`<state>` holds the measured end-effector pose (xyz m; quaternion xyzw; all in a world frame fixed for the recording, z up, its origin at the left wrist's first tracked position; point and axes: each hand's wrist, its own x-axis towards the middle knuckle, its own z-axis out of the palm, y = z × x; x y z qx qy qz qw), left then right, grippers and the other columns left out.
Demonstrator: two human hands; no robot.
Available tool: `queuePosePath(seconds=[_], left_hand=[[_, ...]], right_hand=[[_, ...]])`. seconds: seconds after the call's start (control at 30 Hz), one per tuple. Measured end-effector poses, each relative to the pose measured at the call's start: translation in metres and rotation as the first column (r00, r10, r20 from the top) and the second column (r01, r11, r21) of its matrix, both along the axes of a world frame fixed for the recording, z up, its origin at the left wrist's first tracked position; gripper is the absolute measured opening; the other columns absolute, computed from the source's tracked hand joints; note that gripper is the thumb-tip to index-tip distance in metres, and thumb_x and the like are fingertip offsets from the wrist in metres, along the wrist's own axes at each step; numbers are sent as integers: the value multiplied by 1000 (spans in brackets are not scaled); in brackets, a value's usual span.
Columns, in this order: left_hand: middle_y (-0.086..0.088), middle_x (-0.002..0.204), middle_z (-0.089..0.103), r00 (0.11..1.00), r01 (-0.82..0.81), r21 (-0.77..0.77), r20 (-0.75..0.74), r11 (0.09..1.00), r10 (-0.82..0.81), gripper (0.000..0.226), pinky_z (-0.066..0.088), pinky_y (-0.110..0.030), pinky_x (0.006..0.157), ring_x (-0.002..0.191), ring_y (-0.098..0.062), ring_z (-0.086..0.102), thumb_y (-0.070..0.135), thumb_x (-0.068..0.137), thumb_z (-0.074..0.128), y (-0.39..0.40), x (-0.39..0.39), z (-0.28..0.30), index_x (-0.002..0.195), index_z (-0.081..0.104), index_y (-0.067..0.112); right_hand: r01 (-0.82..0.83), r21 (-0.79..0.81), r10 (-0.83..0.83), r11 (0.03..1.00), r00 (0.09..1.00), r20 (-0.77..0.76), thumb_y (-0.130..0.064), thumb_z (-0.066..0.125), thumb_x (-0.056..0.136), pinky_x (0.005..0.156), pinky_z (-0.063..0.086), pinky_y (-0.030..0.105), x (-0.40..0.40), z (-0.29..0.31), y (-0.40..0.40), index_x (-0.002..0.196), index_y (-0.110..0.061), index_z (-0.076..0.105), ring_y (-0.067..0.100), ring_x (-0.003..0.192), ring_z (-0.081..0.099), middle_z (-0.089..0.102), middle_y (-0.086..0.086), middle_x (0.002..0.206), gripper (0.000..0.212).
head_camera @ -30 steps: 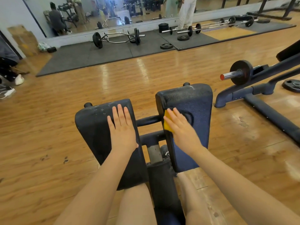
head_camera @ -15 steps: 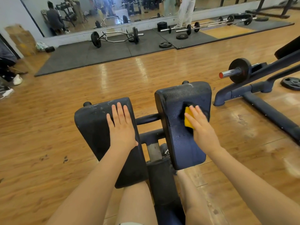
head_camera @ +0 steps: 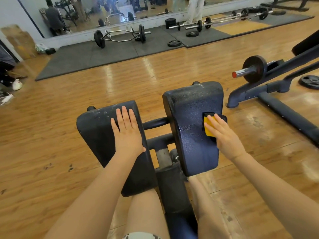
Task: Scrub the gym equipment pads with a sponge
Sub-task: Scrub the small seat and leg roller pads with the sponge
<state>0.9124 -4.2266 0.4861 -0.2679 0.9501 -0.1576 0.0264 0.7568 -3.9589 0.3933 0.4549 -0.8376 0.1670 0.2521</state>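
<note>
Right fingers: the fingers (head_camera: 217, 121) lie fairly straight, pressing flat on the sponge (head_camera: 209, 125); whether the thumb curls under it cannot be told.
Right hand: the right hand (head_camera: 225, 138) holds the sponge against the outer right edge of the right pad (head_camera: 189, 121).
Sponge: yellow with a dark scrub side, part of it sticking out past the pad's right edge.
Left fingers: the fingers (head_camera: 125, 116) are straight and close together, holding nothing.
Left hand: the left hand (head_camera: 127, 135) rests palm down on the left pad (head_camera: 96, 133), toward its inner side.
Pads: two black padded cushions side by side, joined by dark bars between them; the right one stands higher and glistens near the sponge.
Legs: the person's bare thighs run under the pads on either side of the machine's central post (head_camera: 174, 192).
Floor: glossy wooden floor (head_camera: 51, 152) all around.
Right side: a dark machine frame (head_camera: 276, 94) carrying a weight plate (head_camera: 255, 69).
Far end: grey mats (head_camera: 86, 57) with barbells along a wall mirror (head_camera: 120, 7).
</note>
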Motion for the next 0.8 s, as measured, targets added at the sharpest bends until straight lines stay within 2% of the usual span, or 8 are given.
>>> queuePosePath(seconds=[0.17,0.27,0.33,0.47,0.57,0.67,0.73,0.8], left_hand=[[-29,148,-30,1000,-17,7,6,1000,17,140,-6,-55,112,139,-45,-23,63,73,68,1,-1,0,125,-42,-7],[-28,148,-30,1000,-18,11,5,1000,18,140,-7,-54,112,139,-44,-23,63,73,67,1,-1,1,124,-43,-6],[-28,149,-30,1000,-17,12,6,1000,17,140,-7,-54,112,139,-44,-23,64,73,67,1,0,1,124,-43,-6],[-27,149,-30,1000,-8,14,6,1000,8,139,-7,-54,112,139,-44,-24,64,74,67,1,1,2,127,-41,-5],[-27,149,-30,1000,-8,10,6,1000,8,138,-7,-54,112,139,-44,-23,63,74,66,1,0,0,127,-41,-5],[-29,149,-29,1000,-11,10,4,1000,11,139,-5,-55,112,139,-45,-22,63,73,67,3,-1,0,127,-41,-7],[-29,149,-29,1000,-16,15,-2,1000,16,140,-5,-55,112,139,-45,-22,63,73,68,3,-3,0,127,-41,-7],[-29,149,-29,1000,-16,23,-7,1000,16,140,-5,-55,113,139,-45,-23,63,73,68,2,-3,0,127,-41,-6]], right_hand=[[-41,-128,44,991,999,20,12,36,78,109,28,43,26,0,-25,132,-7,40,34,133,28,44,19,138,58],[-136,40,137,990,990,-39,19,65,61,105,28,43,45,-10,-58,132,-8,47,30,135,32,44,12,141,78],[-149,120,157,982,986,-54,17,72,56,104,25,47,48,-14,-65,132,-8,49,27,135,30,45,9,141,83],[-174,60,177,983,982,-60,16,52,73,113,21,39,24,-22,-35,133,-13,44,25,139,26,39,4,143,68],[-75,2,75,997,997,6,3,33,85,108,23,43,8,-27,0,132,-12,39,31,134,26,35,7,140,50],[43,-107,-32,993,995,95,3,29,82,110,19,41,15,-24,10,128,-12,41,32,134,26,37,7,143,50],[12,-172,8,985,993,117,7,28,81,115,11,34,31,-21,-5,129,-10,40,23,141,14,24,-3,152,52],[-68,-114,77,991,995,70,10,31,77,115,9,35,51,-24,-30,131,-10,39,19,143,7,28,0,151,58]])
